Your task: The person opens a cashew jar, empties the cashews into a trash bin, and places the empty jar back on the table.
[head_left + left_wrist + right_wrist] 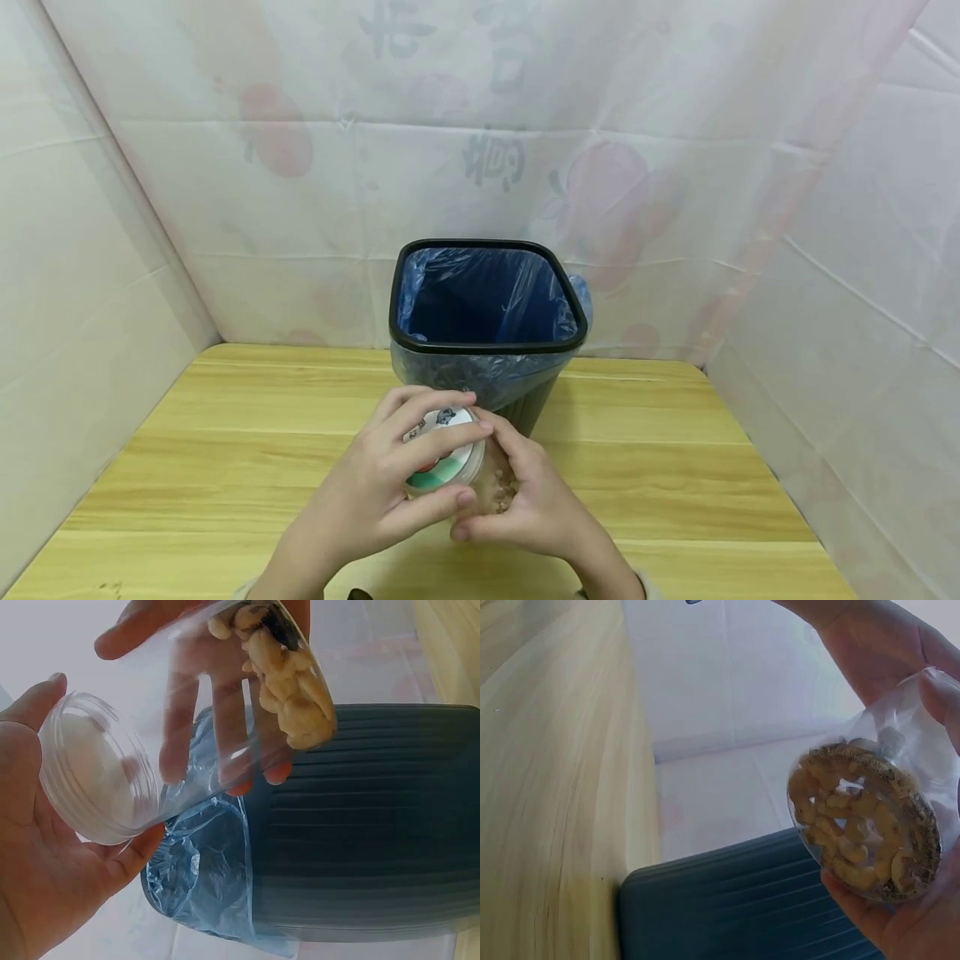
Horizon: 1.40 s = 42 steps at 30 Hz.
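A clear plastic jar is held between my two hands in front of the bin. Its lid bears a white and green printed label. My left hand grips the lid, fingers over the top and thumb at the near side. Around the jar's body curls my right hand. In the left wrist view the jar lies tilted, and the lid sits on its mouth. Tan nuts that look like cashews gather at the jar's bottom, with some dark bits among them.
Just beyond my hands stands a dark bin with a black rim, lined with a translucent blue bag. The wood-grain table is enclosed by pale cloth walls at the back and both sides. A small dark object shows at the bottom edge.
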Available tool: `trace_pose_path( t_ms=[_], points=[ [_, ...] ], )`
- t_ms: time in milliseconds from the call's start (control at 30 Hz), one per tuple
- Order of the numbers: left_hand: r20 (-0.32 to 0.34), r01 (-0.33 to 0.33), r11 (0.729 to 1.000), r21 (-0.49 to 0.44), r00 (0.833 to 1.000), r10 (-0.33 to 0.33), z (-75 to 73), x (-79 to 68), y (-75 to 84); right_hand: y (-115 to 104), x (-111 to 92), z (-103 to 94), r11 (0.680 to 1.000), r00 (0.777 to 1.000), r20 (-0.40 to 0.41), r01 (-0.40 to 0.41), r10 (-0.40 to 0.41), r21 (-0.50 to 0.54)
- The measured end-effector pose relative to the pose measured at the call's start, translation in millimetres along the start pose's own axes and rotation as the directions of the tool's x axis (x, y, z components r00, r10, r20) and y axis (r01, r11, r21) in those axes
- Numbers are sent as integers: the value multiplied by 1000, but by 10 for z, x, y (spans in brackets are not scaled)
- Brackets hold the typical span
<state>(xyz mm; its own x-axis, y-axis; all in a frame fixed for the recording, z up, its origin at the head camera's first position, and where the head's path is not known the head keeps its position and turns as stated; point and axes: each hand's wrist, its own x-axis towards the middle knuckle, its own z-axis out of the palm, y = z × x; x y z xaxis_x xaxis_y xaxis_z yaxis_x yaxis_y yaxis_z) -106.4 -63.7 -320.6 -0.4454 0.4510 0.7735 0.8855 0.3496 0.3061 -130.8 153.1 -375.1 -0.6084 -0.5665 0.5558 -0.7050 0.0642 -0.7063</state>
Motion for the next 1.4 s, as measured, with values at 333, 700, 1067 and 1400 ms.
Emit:
trace_pose_path(
  t_ms=[333,700,1067,1400],
  points=[
    [14,-21,999,-32,1000,22,-1,-6,-32,20,8,-88,999,997,64,30,-32,40],
    [52,-115,992,-53,992,118,-24,-13,-84,47,-33,-147,995,997,81,6,-14,96],
    [42,27,999,23,999,-28,-30,-25,-58,27,-3,-106,1000,1000,4,23,-23,17],
    [42,-97,991,-92,994,101,-40,-13,-93,41,-21,-167,998,995,84,49,-52,43]
  ],
)
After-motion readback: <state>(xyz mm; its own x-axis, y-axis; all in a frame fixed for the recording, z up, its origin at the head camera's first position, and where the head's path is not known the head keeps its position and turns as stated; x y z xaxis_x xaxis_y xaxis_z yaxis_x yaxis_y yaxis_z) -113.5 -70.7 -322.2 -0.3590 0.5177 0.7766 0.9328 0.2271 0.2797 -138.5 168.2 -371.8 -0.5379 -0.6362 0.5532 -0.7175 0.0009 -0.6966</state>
